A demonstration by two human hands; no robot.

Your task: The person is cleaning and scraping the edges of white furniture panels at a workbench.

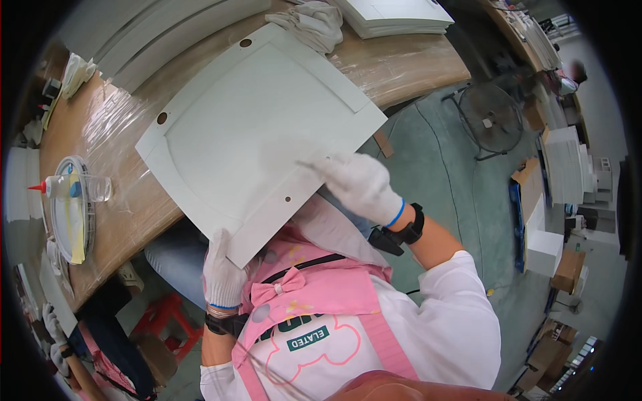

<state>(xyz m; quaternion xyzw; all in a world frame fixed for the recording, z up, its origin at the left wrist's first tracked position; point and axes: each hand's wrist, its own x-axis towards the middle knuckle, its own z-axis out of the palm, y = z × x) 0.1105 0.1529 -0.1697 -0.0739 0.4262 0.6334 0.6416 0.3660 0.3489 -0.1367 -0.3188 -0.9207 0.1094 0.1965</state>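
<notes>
A large white cabinet door panel (234, 127) with a recessed centre lies tilted across the table edge and over my lap. Two round holes pierce its far-left edge, and a small one sits near its close edge. My left hand (224, 271), in a white knit glove, is closed on the near corner, thumb on top and the other fingers mostly hidden underneath. Over the panel's right near edge is my right hand (361, 187), gloved with a blue cuff. Its fingers are bunched together and blurred at the tips; what they hold, if anything, cannot be made out.
The plastic-wrapped table (408, 67) holds stacked white panels (394, 17), a crumpled cloth (311, 25) and a round clear lid (60, 220) with a red-tipped bottle (60, 187). A floor fan (487, 120) stands right; a red stool (167, 324) lower left. Another person's gloved hands (55, 337) show far left.
</notes>
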